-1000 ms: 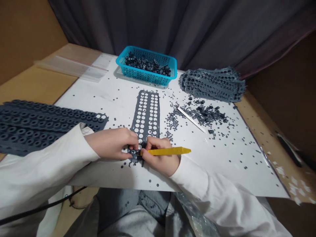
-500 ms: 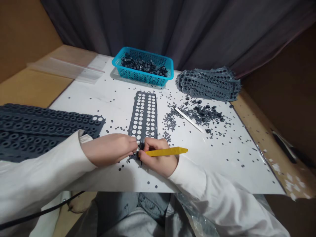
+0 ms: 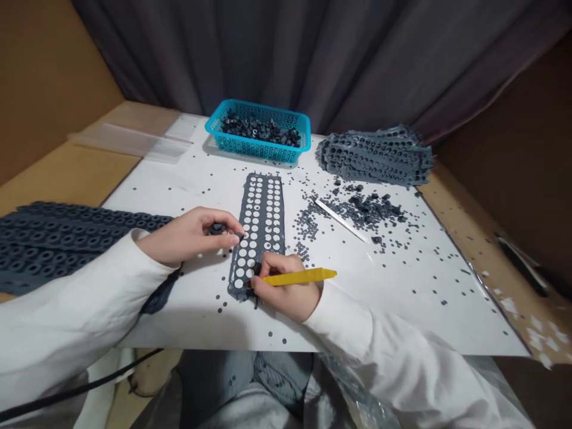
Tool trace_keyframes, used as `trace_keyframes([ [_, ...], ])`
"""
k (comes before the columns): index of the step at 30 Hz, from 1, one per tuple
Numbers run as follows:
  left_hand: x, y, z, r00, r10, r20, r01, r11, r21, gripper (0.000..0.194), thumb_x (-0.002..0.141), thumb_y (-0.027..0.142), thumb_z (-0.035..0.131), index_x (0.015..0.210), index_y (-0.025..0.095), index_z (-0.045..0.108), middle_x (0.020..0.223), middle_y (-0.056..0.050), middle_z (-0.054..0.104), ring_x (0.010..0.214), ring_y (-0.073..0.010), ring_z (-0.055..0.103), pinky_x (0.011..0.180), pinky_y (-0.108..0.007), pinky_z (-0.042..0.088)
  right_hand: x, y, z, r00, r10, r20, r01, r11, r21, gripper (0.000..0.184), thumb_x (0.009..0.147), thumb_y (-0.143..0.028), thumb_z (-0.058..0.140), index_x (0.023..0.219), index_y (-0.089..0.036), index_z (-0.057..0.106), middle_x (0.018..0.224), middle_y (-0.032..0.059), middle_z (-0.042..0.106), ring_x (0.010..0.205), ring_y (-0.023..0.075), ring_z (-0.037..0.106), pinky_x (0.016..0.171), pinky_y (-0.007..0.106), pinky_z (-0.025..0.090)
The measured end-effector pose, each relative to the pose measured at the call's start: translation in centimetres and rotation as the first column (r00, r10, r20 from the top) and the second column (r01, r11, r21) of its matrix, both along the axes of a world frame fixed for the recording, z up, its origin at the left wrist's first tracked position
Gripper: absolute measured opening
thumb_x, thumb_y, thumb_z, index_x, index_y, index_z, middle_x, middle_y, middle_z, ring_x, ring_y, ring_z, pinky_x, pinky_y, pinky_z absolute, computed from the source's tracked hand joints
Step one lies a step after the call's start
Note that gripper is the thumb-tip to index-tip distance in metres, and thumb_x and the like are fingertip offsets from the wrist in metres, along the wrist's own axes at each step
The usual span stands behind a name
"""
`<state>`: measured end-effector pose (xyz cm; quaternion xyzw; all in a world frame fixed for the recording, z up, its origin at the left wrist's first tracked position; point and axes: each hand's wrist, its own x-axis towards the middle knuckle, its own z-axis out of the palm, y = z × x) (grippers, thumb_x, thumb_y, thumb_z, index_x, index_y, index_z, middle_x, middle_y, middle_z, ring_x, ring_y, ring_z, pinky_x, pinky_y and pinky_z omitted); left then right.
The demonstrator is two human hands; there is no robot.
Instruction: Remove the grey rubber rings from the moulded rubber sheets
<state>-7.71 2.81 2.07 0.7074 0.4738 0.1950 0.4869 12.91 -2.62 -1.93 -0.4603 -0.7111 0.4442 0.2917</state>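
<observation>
A dark grey rubber sheet [image 3: 263, 205] with rows of round holes lies lengthwise on the white board. My left hand [image 3: 192, 235] hovers at its left edge, pinching a small dark rubber piece [image 3: 240, 236] between thumb and fingertip. More dark ring-shaped bits [image 3: 217, 228] show beneath its curled fingers; whether they are held is unclear. At the sheet's near end, my right hand [image 3: 288, 286] grips a slim yellow tool [image 3: 304, 276]. Its dark tip points left over the last holes, and its exact kind is hidden by my fingers.
A blue basket [image 3: 259, 149] of small dark rubber parts stands at the back. Stacked holed sheets [image 3: 375, 158] lie back right, near scattered dark discs and scraps [image 3: 370, 208] and a white strip [image 3: 342, 220]. Sheets with rings [image 3: 67, 238] lie left; clear plastic bags [image 3: 138, 143] lie behind.
My left hand has lifted away from the sheet's near end and moved up and left, with a small dark piece in its fingertips. My right hand stays almost in place.
</observation>
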Motion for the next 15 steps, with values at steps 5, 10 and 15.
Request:
trace_keyframes([
  [5,0.7,-0.3,-0.5,0.931,0.226,0.287,-0.111,0.924,-0.365,0.034,0.07,0.042,0.067,0.092,0.017,0.062,0.07,0.0,0.059,0.056,-0.0074,0.047,0.05,-0.019,0.036,0.0,0.0,-0.3,0.999,-0.002,-0.037,0.0,0.999,-0.045,0.019,0.065,-0.015,0.057,0.054,-0.018,0.042,0.045,-0.0048,0.048,0.042,0.0067,0.039,0.04,0.017,0.028],
  [10,1.3,-0.5,-0.4,0.833,0.328,0.446,-0.05,0.848,-0.528,0.039,0.063,0.042,0.074,0.085,0.013,0.06,0.065,0.0,0.055,0.047,-0.0029,0.034,0.043,-0.016,0.026,-0.2,-0.2,-0.4,0.993,-0.015,-0.114,0.008,0.998,-0.062,0.02,0.067,-0.017,0.06,0.055,-0.018,0.044,0.045,-0.004,0.052,0.04,0.0073,0.045,0.039,0.018,0.032],
  [15,1.4,-0.4,-0.8,0.829,0.292,0.478,-0.001,0.854,-0.52,0.033,0.072,0.042,0.065,0.079,0.011,0.057,0.061,0.002,0.05,0.044,-0.0032,0.023,0.04,-0.018,0.018,0.2,0.2,0.6,0.89,-0.227,-0.396,0.219,0.974,-0.065,0.012,0.073,-0.028,0.065,0.074,-0.019,0.057,0.064,0.002,0.067,0.055,0.0138,0.063,0.052,0.024,0.049],
])
